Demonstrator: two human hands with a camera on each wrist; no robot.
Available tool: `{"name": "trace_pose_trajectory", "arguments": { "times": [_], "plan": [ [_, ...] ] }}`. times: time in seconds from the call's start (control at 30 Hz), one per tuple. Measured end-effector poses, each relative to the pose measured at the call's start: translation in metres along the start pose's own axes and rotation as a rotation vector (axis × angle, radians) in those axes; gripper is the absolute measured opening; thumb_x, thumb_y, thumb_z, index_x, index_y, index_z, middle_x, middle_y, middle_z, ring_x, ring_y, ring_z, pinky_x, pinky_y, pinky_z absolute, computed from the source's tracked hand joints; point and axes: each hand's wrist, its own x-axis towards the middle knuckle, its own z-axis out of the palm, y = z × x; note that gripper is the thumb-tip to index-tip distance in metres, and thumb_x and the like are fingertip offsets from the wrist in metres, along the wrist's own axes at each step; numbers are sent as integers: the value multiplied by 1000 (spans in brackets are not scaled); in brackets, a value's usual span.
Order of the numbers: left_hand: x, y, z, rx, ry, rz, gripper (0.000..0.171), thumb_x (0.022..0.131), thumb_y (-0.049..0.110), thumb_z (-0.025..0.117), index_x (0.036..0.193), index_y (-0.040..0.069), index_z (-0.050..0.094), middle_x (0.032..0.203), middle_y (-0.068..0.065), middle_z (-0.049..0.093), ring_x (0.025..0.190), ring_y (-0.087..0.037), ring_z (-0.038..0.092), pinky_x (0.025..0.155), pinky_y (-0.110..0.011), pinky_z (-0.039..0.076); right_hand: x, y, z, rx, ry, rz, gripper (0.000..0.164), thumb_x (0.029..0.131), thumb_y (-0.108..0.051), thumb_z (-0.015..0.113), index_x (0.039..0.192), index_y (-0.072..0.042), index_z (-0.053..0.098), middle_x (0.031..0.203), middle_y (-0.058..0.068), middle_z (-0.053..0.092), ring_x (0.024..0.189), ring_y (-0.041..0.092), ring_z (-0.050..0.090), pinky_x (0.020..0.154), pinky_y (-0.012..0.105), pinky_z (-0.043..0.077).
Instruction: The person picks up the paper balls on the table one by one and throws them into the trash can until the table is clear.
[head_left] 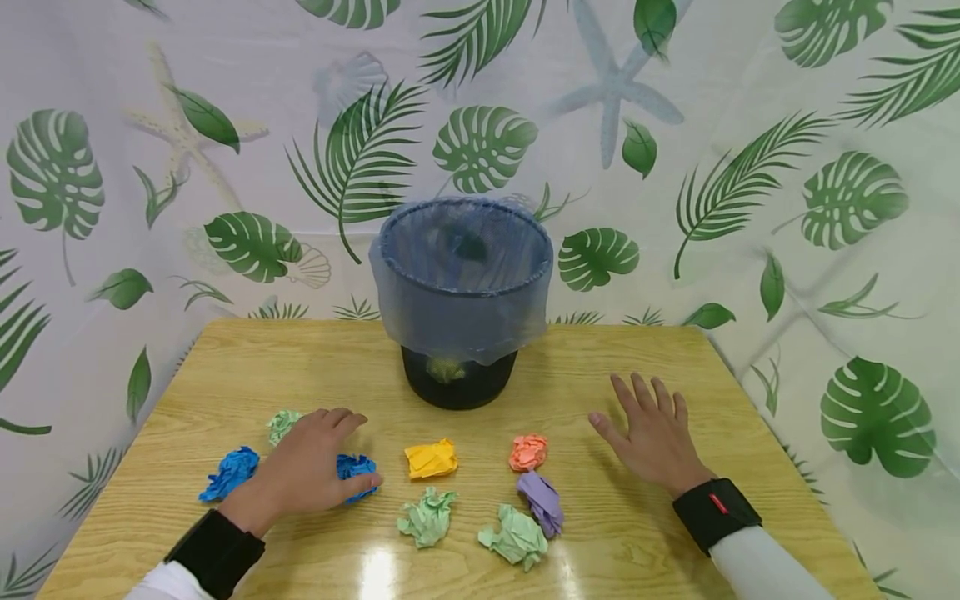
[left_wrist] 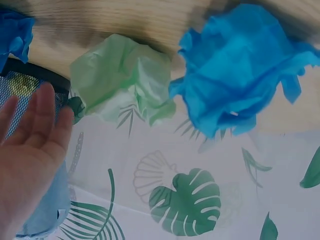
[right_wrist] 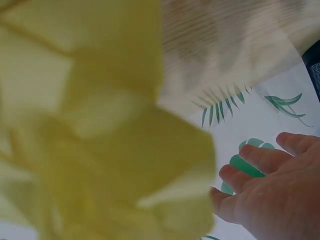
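Observation:
My left hand hovers with relaxed fingers and thumb spread, partly covering a crumpled blue paper ball. Beside its wrist lies a second blue paper ball, and past the knuckles is a light green one. In the left wrist view, that green ball and a blue ball loom right of the fingers. Over the table's right side, my right hand is held with fingers extended and nothing in it. A crumpled yellow paper fills the left of the right wrist view; the head view hides it.
A black mesh bin lined with a translucent blue bag stands at the table's back. Between the hands lie crumpled papers: orange-yellow, coral, purple and two light green. A leaf-print cloth hangs behind.

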Motion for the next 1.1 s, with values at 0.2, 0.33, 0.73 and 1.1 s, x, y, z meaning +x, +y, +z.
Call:
{"name": "trace_pose_trajectory", "arguments": {
  "times": [0.2,0.33,0.73,1.1],
  "plan": [
    [-4,3,-2,32,-99,55,69,85,53,79,137,9,64,134,-15,62,122,-40,58,105,-58,46,-3,2,2,-13,-6,6,80,104,-60,48,160,-6,33,160,32,30,148,57,17,115,75,6],
    [-5,3,-1,39,-138,51,60,84,43,82,131,9,67,127,-14,66,116,-36,62,101,-55,50,-4,3,3,-15,-18,5,81,104,-62,46,162,-7,31,160,31,29,148,57,16,116,73,4],
    [-2,4,6,-13,-102,34,46,85,31,82,122,6,72,116,-8,72,103,-25,69,89,-47,58,-7,6,5,-21,-9,6,81,103,-62,46,161,-8,33,160,32,30,147,57,17,116,74,4],
    [10,10,-20,-178,197,80,43,85,20,84,122,3,70,115,-10,71,93,-19,67,81,-38,61,-9,5,2,-26,-12,17,80,103,-61,47,160,-7,35,159,32,32,147,57,18,114,76,6]
  ]
}}
